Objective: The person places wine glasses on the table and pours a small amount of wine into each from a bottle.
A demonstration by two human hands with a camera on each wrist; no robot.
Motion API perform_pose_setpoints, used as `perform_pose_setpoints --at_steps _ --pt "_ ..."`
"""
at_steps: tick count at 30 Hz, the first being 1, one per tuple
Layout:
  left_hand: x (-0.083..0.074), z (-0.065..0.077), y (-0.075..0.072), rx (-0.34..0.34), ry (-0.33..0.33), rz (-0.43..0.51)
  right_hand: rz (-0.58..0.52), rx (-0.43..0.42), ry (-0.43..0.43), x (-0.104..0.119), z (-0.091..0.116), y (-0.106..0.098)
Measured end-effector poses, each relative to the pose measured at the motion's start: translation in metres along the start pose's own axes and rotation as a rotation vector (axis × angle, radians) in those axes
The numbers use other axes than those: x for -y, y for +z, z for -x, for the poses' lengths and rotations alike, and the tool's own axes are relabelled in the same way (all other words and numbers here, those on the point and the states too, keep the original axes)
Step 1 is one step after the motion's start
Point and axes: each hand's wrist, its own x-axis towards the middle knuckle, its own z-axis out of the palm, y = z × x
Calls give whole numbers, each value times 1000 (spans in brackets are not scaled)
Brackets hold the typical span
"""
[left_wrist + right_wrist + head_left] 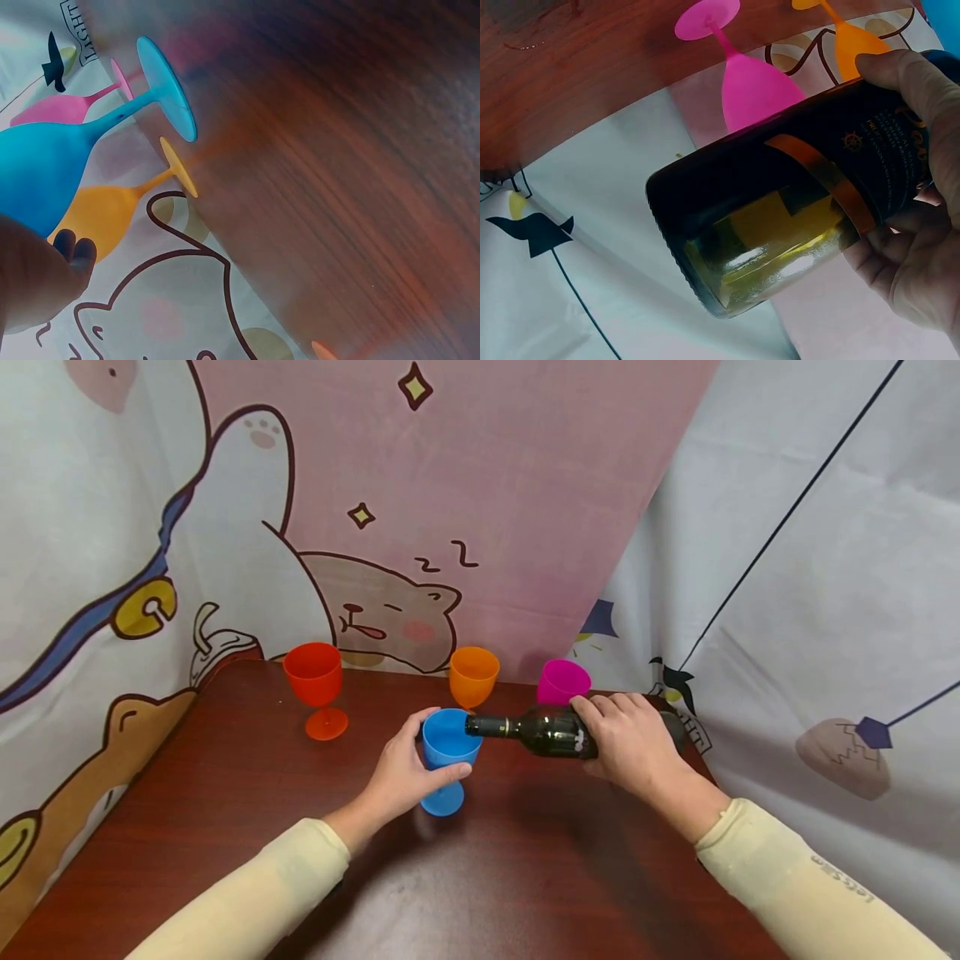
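My left hand (401, 772) holds a blue goblet (450, 750) around its bowl, thumb on the near side. Its stem and foot (169, 94) show in the left wrist view; whether the foot touches the table I cannot tell. My right hand (637, 743) grips a dark green wine bottle (551, 732) by its body, laid over nearly level with the neck pointing left. The bottle's mouth is at the blue goblet's rim, over the opening. No stream of liquid is visible. In the right wrist view, the bottle's base end (742, 247) looks yellowish and see-through.
Along the table's far edge stand a red goblet (313, 675) at left, an orange goblet (474, 677) behind the blue one, and a magenta goblet (564, 681) behind the bottle. The brown wooden table (480, 893) meets printed cloth (510, 485) at back and sides.
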Motion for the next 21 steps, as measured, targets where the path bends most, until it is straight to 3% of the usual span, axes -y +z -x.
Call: perform_pose_setpoints --at_steps 13,21 --pt "-2 0 0 7 6 6 23 20 8 -2 -2 -8" --pt "-4 2 0 7 11 9 42 -15 -12 -3 -3 -11"
